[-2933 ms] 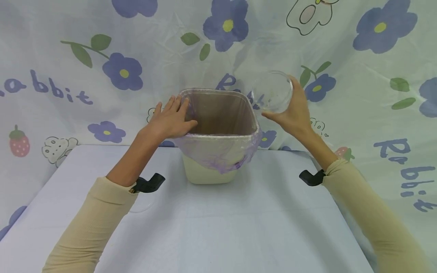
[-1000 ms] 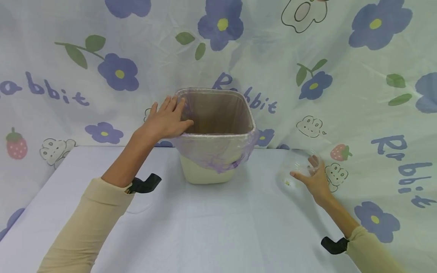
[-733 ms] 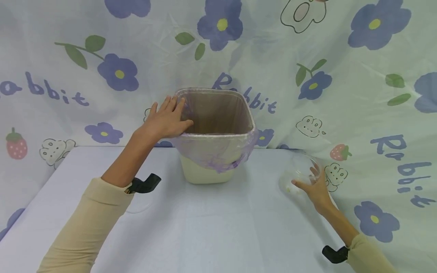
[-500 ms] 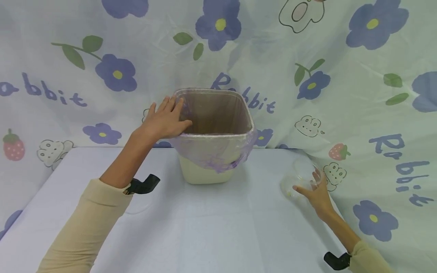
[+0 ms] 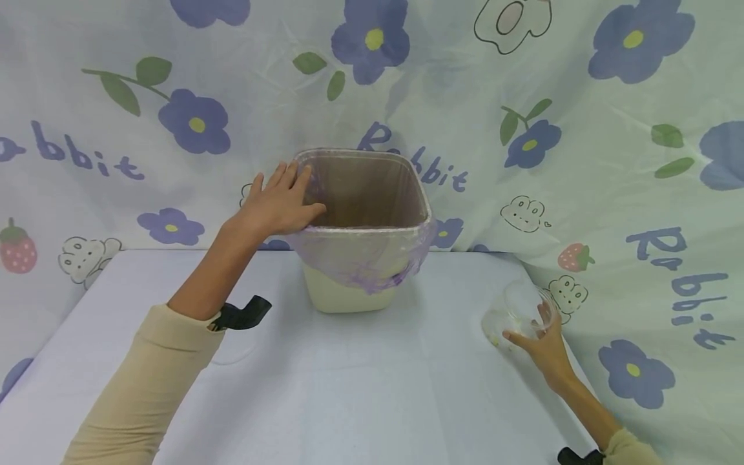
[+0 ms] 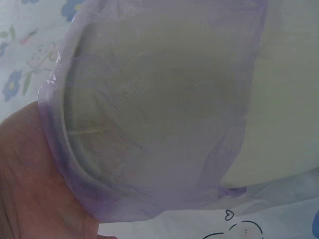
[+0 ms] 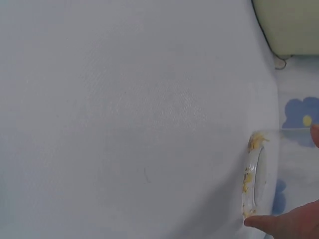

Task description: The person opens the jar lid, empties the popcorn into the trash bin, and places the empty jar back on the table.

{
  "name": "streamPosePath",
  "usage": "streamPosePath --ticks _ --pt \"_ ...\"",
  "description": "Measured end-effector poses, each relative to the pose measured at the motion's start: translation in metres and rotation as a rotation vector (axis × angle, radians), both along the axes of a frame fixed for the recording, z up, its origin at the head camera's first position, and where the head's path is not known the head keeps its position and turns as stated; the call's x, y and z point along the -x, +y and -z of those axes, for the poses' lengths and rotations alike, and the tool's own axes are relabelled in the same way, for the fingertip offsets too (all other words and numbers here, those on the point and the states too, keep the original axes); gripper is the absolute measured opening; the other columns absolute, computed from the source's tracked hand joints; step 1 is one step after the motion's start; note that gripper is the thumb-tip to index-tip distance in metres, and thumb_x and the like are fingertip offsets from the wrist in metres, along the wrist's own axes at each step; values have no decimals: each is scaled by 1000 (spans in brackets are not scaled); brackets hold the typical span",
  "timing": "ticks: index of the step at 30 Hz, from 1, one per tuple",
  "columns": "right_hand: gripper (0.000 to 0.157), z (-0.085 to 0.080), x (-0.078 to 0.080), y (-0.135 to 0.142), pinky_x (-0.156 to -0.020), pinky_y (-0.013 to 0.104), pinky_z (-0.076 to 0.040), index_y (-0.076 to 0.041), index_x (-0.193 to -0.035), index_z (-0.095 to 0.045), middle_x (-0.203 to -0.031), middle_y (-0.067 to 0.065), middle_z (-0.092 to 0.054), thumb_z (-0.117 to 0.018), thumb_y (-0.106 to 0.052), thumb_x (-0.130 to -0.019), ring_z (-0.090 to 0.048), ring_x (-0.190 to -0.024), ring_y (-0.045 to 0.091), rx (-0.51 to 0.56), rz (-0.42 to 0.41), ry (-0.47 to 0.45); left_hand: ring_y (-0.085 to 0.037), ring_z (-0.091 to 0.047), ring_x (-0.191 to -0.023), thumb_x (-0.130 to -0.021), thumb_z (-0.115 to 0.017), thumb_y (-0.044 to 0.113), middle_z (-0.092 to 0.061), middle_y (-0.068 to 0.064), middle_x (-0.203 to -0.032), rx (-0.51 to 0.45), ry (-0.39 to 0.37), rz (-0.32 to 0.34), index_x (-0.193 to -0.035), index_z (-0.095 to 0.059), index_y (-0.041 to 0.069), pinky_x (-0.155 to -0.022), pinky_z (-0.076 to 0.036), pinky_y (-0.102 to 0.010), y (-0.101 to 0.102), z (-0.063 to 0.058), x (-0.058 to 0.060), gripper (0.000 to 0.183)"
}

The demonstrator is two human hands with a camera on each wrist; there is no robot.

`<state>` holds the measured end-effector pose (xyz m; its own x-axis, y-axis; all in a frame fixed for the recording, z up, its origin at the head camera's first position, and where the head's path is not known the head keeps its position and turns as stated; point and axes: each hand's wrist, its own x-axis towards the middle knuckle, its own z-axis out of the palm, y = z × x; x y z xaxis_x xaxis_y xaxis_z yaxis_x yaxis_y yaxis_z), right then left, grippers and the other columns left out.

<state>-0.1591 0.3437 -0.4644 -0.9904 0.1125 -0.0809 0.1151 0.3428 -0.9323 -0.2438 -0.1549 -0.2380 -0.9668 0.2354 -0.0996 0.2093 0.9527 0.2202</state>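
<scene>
In the head view my left hand (image 5: 273,203) rests on the left rim of a cream trash bin (image 5: 349,290), fingers spread and straight. A thin purple bag (image 5: 360,255) lines the bin and folds down over its rim. In the left wrist view the palm (image 6: 35,179) lies against the bagged rim. My right hand (image 5: 546,345) grips a clear round container (image 5: 514,316) low at the table's right side, thumb and fingers around its wall. Yellow bits cling around the container's base (image 7: 251,181) in the right wrist view. Whether it touches the table, I cannot tell.
A faint clear round rim, perhaps a lid (image 5: 232,358), lies on the white table (image 5: 360,400) beside my left wrist. A flower-patterned curtain (image 5: 244,77) hangs behind the bin and along the table's right edge (image 5: 581,374).
My right hand has carried the clear container from beside the bin's rim down and right, low over the table's right side, shifting slightly nearer since. The left hand has stayed on the rim.
</scene>
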Motion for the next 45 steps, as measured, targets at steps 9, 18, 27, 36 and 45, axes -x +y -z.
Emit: streamPosePath --ticks 9,18,27,36,45 --pt "123 1 -5 2 -113 62 -18 -17 -157 17 -166 13 8 -82 -14 -84 -11 -147 45 -46 -16 -19 -40 15 -148 -105 -37 45 11 -26 -162 -2 -30 -9 -158 5 1 -113 10 -63 -2 -2 0 81" --pt "120 0 -8 3 -114 63 -17 -15 -157 17 -166 15 7 -79 -11 -86 -12 -146 47 -53 -61 -9 -39 14 -148 -105 -35 47 10 -25 -162 -66 -21 -8 -158 3 1 -113 11 -62 -4 0 0 80" --pt "114 -10 -6 11 -116 57 -17 -17 -158 15 -165 13 11 -76 -15 -90 -9 -147 46 -69 -71 41 -38 15 -148 -105 -22 57 11 -23 -163 -135 -13 -12 -159 5 5 -112 13 -63 -5 1 1 80" --pt "80 -44 4 20 -111 19 -29 -8 -158 -24 -163 14 -17 -70 -4 -93 -24 -146 39 -296 -54 410 -41 10 -149 -105 -24 55 3 -22 -164 -131 95 -16 -161 -2 9 -112 9 -65 -6 1 -3 76" --pt "53 -92 19 10 -113 45 -32 2 -132 -59 -154 16 -40 -74 7 -82 -33 -144 31 -591 -133 741 -40 6 -150 -106 -17 54 -2 -21 -165 -172 152 -39 -161 -4 10 -113 8 -64 -9 -1 -10 72"
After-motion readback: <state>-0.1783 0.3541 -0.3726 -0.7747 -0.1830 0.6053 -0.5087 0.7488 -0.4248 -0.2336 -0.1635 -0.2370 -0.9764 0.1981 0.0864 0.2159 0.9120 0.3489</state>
